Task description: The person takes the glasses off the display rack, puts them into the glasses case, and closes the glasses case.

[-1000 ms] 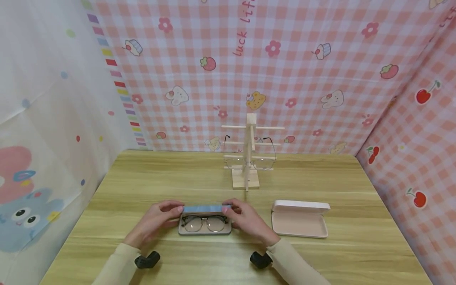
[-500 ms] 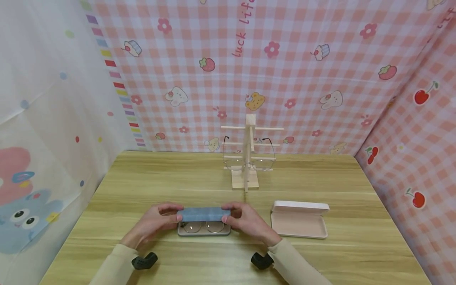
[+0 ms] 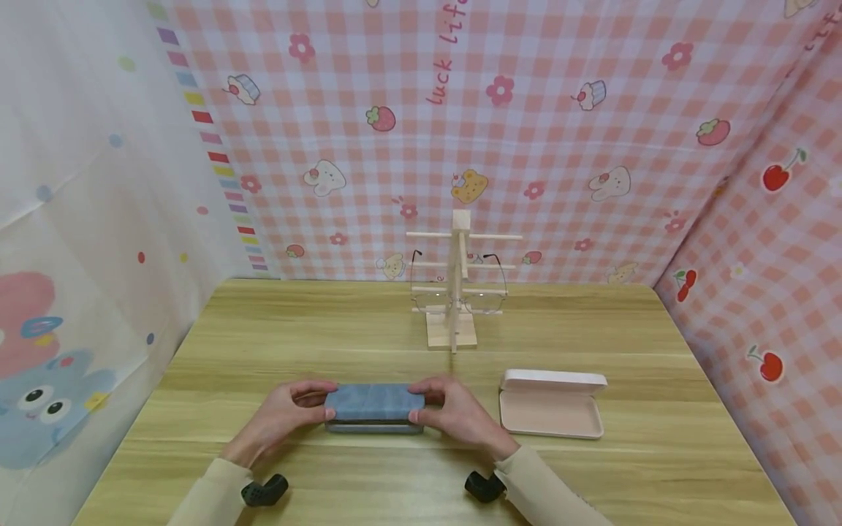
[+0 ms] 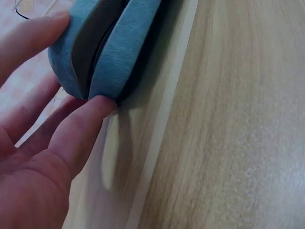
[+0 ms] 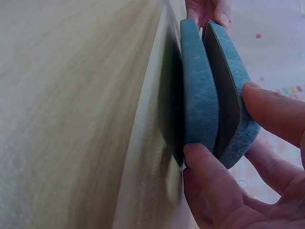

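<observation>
A blue glasses case (image 3: 375,400) lies on the wooden table with its lid lowered most of the way. A narrow gap shows between lid and base in both wrist views. My left hand (image 3: 289,410) grips the left end, with the thumb (image 4: 35,38) on the lid and another fingertip low on the base. At the opposite end my right hand (image 3: 457,415) holds the case the same way, its thumb (image 5: 276,109) pressing the lid. The dark-browed glasses seen inside earlier are hidden by the lid.
To the right a white-pink glasses case (image 3: 551,413) stands open, its inside bare. Behind, a wooden display stand (image 3: 460,256) carries thin-rimmed glasses (image 3: 485,301). Black devices (image 3: 264,489) sit at both wrists. Patterned cloth (image 3: 539,146) hangs around the table.
Both hands have swung the blue case's lid forward and down, from upright to nearly closed, covering the glasses inside. The stand and the other case have stayed put.
</observation>
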`<state>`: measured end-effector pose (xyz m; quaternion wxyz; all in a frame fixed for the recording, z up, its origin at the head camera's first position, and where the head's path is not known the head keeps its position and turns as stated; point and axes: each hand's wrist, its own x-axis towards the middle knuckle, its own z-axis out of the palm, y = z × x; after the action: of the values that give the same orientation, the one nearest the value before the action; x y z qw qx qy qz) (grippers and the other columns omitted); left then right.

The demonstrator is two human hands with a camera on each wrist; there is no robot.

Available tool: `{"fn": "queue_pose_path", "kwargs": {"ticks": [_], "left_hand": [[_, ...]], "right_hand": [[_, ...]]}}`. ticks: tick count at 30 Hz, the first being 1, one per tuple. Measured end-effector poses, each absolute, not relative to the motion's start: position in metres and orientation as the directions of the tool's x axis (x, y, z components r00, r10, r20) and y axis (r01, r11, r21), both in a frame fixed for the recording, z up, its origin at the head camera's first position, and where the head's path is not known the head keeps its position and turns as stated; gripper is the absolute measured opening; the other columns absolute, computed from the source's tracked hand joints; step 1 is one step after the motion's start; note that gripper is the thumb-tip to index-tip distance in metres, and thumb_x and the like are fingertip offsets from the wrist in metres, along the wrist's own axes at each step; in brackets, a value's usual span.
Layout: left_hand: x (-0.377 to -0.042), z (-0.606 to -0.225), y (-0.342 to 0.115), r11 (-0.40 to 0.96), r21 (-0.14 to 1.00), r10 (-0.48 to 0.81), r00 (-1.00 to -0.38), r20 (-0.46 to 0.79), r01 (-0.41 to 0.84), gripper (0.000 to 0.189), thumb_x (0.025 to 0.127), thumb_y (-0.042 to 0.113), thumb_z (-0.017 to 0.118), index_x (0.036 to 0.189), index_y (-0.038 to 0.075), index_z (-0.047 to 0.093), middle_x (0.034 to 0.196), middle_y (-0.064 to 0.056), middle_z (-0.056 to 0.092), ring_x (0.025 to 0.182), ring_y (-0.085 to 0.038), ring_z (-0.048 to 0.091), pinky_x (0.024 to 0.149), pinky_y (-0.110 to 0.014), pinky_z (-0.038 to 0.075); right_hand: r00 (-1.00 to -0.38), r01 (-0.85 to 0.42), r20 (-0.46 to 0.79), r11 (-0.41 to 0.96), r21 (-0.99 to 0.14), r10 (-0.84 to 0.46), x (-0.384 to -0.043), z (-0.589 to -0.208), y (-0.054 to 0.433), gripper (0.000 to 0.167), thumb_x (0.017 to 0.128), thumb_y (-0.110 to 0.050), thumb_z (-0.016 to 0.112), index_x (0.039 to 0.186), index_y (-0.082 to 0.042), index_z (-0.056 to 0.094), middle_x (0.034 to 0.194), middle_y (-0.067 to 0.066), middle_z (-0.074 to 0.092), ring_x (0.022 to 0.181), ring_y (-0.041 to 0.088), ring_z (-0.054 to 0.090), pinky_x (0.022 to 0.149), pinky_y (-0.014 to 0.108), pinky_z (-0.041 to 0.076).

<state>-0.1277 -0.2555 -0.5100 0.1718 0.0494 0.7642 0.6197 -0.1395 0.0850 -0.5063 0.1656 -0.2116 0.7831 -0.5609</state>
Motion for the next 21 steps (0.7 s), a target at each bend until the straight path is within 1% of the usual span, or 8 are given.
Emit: {"fn": "queue_pose_path", "kwargs": {"ticks": [4, 7, 11, 14, 16, 21], "left_hand": [[-0.128, -0.511, -0.256, 0.234, 0.965, 0.297, -0.936, -0.188, -0.119, 0.056, 0.087, 0.014, 0.084, 0.135, -0.007, 0.062, 0.142, -0.026, 0.058, 0.136, -0.045, 0.051, 0.096, -0.02, 0.051], [-0.127, -0.511, -0.256, 0.232, 0.966, 0.301, -0.936, -0.184, -0.115, 0.057, 0.087, 0.014, 0.084, 0.135, -0.008, 0.061, 0.142, -0.026, 0.058, 0.136, -0.045, 0.05, 0.096, -0.02, 0.051], [-0.126, -0.509, -0.254, 0.233, 0.966, 0.302, -0.937, -0.178, -0.109, 0.057, 0.087, 0.012, 0.084, 0.135, -0.009, 0.061, 0.143, -0.026, 0.058, 0.135, -0.043, 0.052, 0.096, -0.02, 0.051], [-0.124, -0.508, -0.253, 0.234, 0.968, 0.313, -0.936, -0.159, -0.086, 0.057, 0.087, 0.01, 0.084, 0.135, -0.01, 0.059, 0.144, -0.028, 0.056, 0.136, -0.044, 0.051, 0.099, -0.021, 0.051], [-0.122, -0.507, -0.253, 0.239, 0.968, 0.324, -0.934, -0.152, -0.074, 0.057, 0.087, 0.01, 0.084, 0.134, -0.009, 0.06, 0.145, -0.027, 0.055, 0.137, -0.046, 0.049, 0.101, -0.023, 0.05], [-0.117, -0.508, -0.25, 0.25, 0.967, 0.344, -0.928, -0.141, -0.054, 0.054, 0.085, 0.006, 0.083, 0.132, -0.007, 0.06, 0.147, -0.027, 0.051, 0.137, -0.047, 0.047, 0.104, -0.027, 0.05]], "right_hand": [[-0.872, -0.142, -0.028, 0.305, -0.942, -0.489, -0.138, -0.508, 0.084, 0.042, 0.09, -0.017, 0.082, 0.127, -0.003, 0.071, 0.131, 0.014, 0.061, 0.116, 0.026, 0.063, 0.103, 0.039, 0.051], [-0.877, -0.138, -0.031, 0.314, -0.939, -0.48, -0.138, -0.509, 0.082, 0.042, 0.089, -0.017, 0.083, 0.127, -0.003, 0.071, 0.13, 0.013, 0.06, 0.115, 0.024, 0.063, 0.101, 0.035, 0.052], [-0.877, -0.141, -0.026, 0.31, -0.94, -0.48, -0.137, -0.511, 0.082, 0.041, 0.088, -0.014, 0.084, 0.125, -0.003, 0.071, 0.13, 0.013, 0.06, 0.116, 0.026, 0.063, 0.1, 0.037, 0.054], [-0.879, -0.141, -0.024, 0.308, -0.941, -0.477, -0.137, -0.511, 0.081, 0.041, 0.085, -0.012, 0.085, 0.123, -0.003, 0.071, 0.13, 0.013, 0.059, 0.116, 0.027, 0.063, 0.101, 0.039, 0.054], [-0.881, -0.15, -0.02, 0.319, -0.936, -0.473, -0.137, -0.511, 0.081, 0.042, 0.083, -0.011, 0.087, 0.121, -0.004, 0.072, 0.129, 0.012, 0.059, 0.116, 0.027, 0.062, 0.101, 0.04, 0.054], [-0.882, -0.228, 0.016, 0.396, -0.889, -0.472, -0.135, -0.511, 0.079, 0.043, 0.077, -0.009, 0.09, 0.116, -0.007, 0.071, 0.124, 0.008, 0.059, 0.112, 0.025, 0.061, 0.097, 0.039, 0.055]]}}
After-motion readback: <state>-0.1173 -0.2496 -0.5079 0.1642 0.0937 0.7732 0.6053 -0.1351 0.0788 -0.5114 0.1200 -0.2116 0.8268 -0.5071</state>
